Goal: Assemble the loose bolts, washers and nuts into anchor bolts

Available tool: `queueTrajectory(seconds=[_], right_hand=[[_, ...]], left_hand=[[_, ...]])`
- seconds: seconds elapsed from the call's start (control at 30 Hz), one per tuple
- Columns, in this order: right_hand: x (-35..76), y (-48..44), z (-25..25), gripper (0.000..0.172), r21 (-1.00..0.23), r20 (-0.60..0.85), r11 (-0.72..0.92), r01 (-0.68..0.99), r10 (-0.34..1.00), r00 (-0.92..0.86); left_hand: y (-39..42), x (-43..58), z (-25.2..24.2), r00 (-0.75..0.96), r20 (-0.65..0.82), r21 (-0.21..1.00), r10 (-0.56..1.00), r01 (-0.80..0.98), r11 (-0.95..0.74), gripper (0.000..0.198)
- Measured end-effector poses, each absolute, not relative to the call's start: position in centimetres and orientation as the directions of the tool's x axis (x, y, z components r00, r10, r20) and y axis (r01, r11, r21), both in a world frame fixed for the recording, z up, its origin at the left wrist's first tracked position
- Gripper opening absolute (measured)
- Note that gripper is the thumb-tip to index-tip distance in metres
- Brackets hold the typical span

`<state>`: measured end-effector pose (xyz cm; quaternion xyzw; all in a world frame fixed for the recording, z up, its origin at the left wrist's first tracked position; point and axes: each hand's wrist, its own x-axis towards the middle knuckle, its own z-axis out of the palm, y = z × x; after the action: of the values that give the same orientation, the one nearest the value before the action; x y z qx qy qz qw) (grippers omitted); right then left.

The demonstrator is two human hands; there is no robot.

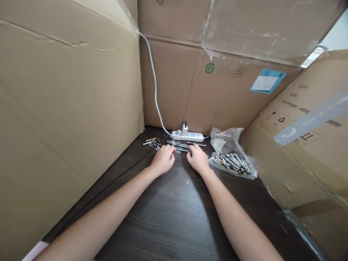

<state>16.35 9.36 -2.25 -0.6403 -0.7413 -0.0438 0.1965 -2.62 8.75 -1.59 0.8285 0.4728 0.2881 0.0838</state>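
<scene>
My left hand (163, 159) rests on the dark tabletop with its fingers loosely bent and slightly apart. Opposite it, my right hand (198, 158) lies with thumb and fingers apart, its fingertips at the right ends of the metal rods. Several thin metal rods (181, 146) lie sideways between and just beyond the hands, with small ring washers (178, 152) among them. Whether the fingertips touch the rods is unclear. Left of the rods is a small pile of metal sleeves (147, 143), washers and dark nuts, partly behind my left hand.
A clear plastic bag (227, 139) holding several expansion bolts (236, 163) lies at the right. Behind the rods stands a white power strip (191, 136) with a plugged-in charger (185, 129). A black cable (119, 176) crosses the left side. Tall cardboard boxes (174, 83) enclose the table (174, 217).
</scene>
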Motion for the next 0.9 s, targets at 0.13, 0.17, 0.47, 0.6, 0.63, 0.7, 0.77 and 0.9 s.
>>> queueTrajectory(seconds=[0.13,0.17,0.47,0.6,0.63,0.7,0.77,0.9], right_hand=[[16.3,9.5,-3.0,0.028,-0.154,0.361,0.162,0.975,0.927,-0.097],[16.3,9.6,-3.2,0.027,-0.151,0.359,0.163,0.975,0.928,-0.099],[16.2,10.3,-3.5,0.028,-0.141,0.302,0.149,0.979,0.948,-0.101],[16.5,10.2,-3.6,0.026,-0.144,0.294,0.147,0.979,0.951,-0.100],[16.6,10.2,-3.6,0.025,-0.149,0.299,0.144,0.978,0.950,-0.095],[16.8,10.0,-3.6,0.024,-0.173,0.319,0.132,0.976,0.945,-0.071],[17.1,9.8,-3.5,0.024,-0.224,0.353,0.126,0.966,0.935,-0.040],[17.7,8.7,-3.3,0.022,-0.415,0.452,0.228,0.881,0.892,-0.019]], left_hand=[[11.5,-3.2,-1.0,0.376,0.376,0.274,0.847,0.828,-0.489,0.025],[12.0,-3.2,-1.0,0.371,0.361,0.247,0.855,0.846,-0.472,0.024],[14.1,-3.7,-2.7,0.400,0.357,0.155,0.844,0.866,-0.476,0.010],[13.9,-3.5,-3.1,0.432,0.388,0.150,0.814,0.842,-0.518,0.012],[13.8,-3.4,-3.2,0.444,0.402,0.147,0.801,0.832,-0.535,0.012],[13.6,-3.2,-3.2,0.471,0.431,0.144,0.769,0.806,-0.574,0.014],[13.3,-3.0,-3.1,0.488,0.463,0.155,0.740,0.777,-0.610,0.014],[12.4,-2.4,-2.3,0.523,0.531,0.184,0.666,0.696,-0.694,0.014]])
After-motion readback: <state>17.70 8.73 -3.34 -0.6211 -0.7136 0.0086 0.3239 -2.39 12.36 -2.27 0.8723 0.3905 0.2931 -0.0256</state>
